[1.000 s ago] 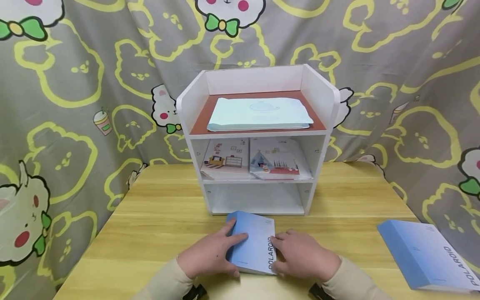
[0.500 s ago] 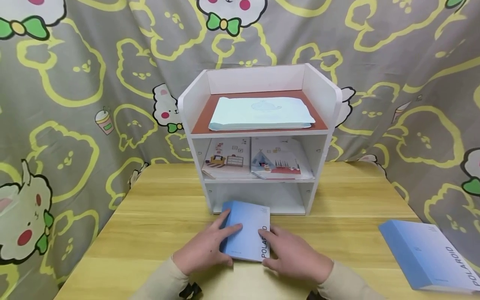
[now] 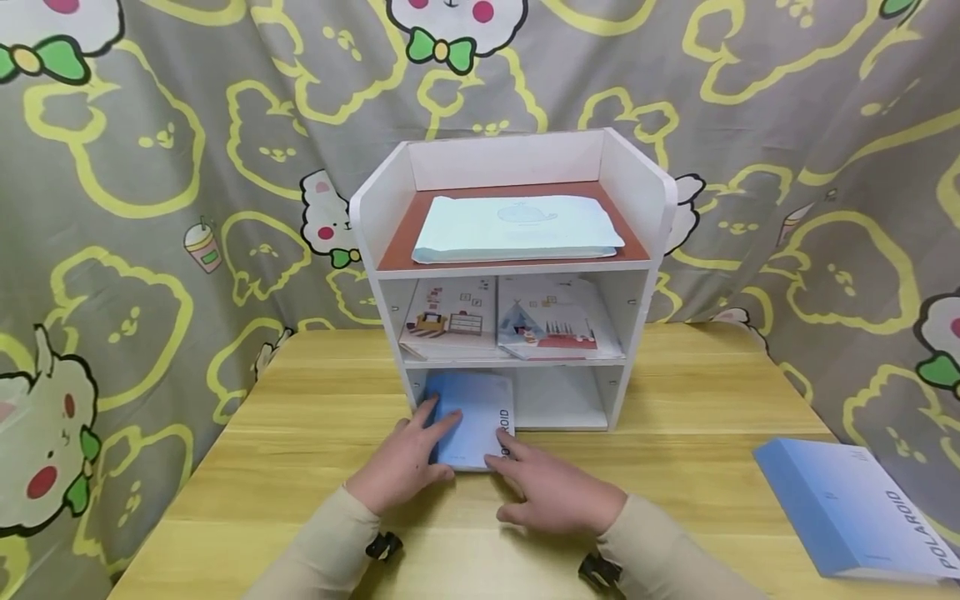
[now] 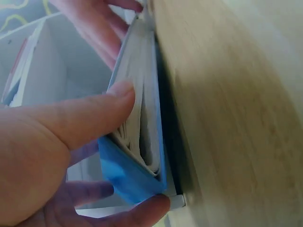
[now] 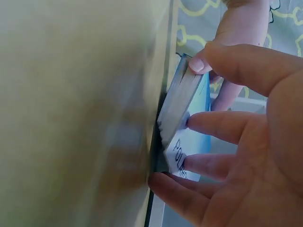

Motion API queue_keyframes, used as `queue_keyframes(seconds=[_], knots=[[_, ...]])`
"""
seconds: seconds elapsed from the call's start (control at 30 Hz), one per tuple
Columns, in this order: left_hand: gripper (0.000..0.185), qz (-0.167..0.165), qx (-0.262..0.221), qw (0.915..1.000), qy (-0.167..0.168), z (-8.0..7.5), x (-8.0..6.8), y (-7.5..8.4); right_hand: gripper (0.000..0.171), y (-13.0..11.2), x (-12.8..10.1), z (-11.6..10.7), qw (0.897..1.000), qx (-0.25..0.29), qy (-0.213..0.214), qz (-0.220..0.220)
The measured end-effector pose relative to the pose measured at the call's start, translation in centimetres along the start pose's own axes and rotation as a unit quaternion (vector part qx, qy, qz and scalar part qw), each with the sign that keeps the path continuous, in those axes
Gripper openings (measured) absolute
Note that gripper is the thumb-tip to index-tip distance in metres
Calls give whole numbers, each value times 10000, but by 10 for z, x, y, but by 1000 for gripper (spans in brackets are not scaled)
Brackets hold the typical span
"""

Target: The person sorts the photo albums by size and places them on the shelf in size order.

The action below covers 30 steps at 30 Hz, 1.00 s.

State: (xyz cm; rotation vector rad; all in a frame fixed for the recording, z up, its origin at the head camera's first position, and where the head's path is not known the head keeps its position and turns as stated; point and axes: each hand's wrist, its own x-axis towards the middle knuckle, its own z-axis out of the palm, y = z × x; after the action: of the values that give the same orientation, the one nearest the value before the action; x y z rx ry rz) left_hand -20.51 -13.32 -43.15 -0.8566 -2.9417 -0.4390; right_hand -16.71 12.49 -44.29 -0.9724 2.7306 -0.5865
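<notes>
A thick blue-and-white book (image 3: 474,425) lettered POLAROID lies partly inside the left half of the bottom shelf, its near part sticking out over the table. My left hand (image 3: 405,467) holds its left side. In the left wrist view the thumb (image 4: 111,106) presses the page edges, with fingers by the blue spine (image 4: 125,172). My right hand (image 3: 551,487) is at the near right corner. Two of its fingers (image 5: 220,126) touch the white cover in the right wrist view, while its thumb stays off the book.
A white three-tier shelf (image 3: 637,325) stands on the wooden table (image 3: 285,450). Two illustrated books, left (image 3: 453,321) and right (image 3: 555,317), lie on its middle level. A pale bundle (image 3: 517,227) lies on top. Another POLAROID book (image 3: 862,508) sits at the table's right.
Both hands have moved the blue book forward and a little left, from the table in front of the shelf to partly inside its bottom level. The right thumb has come away from the book.
</notes>
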Motion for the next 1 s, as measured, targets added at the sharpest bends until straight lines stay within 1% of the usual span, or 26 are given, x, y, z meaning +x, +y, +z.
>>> queue_keyframes(seconds=[0.1,0.2,0.3,0.4,0.5,0.57,0.63,0.73,0.8,0.87,0.9,1.0], knots=[[68,136,312,9990,296,2,6,-3,72,3,10,-2,9998,-87,160,-26],[59,337,588,9959,606,4,12,-5,72,6,19,-3,9991,-258,336,-43],[55,470,852,9920,802,7,18,-6,72,8,22,-4,9982,-428,425,25],[54,432,1060,9888,953,8,20,-4,70,7,21,-7,9962,-684,525,86],[52,324,1224,9866,1027,7,19,-1,65,2,17,-14,9935,-977,592,-11],[50,403,1336,9856,958,3,17,3,63,-3,13,-19,9917,-1153,545,-159],[48,620,1350,9856,801,-2,13,8,62,-8,10,-21,9908,-1255,409,-293],[47,993,1356,9852,328,-9,6,14,63,-12,7,-20,9906,-1306,157,-370],[47,1113,1324,9849,66,-12,3,17,64,-11,7,-17,9911,-1288,49,-325],[48,1134,1343,9844,-123,-12,3,17,66,-10,7,-15,9920,-1228,15,-277],[49,1125,1347,9844,-156,-12,4,17,66,-10,7,-15,9925,-1195,20,-259],[51,1099,1321,9851,-117,-12,5,17,65,-6,8,-15,9945,-1011,92,-267]])
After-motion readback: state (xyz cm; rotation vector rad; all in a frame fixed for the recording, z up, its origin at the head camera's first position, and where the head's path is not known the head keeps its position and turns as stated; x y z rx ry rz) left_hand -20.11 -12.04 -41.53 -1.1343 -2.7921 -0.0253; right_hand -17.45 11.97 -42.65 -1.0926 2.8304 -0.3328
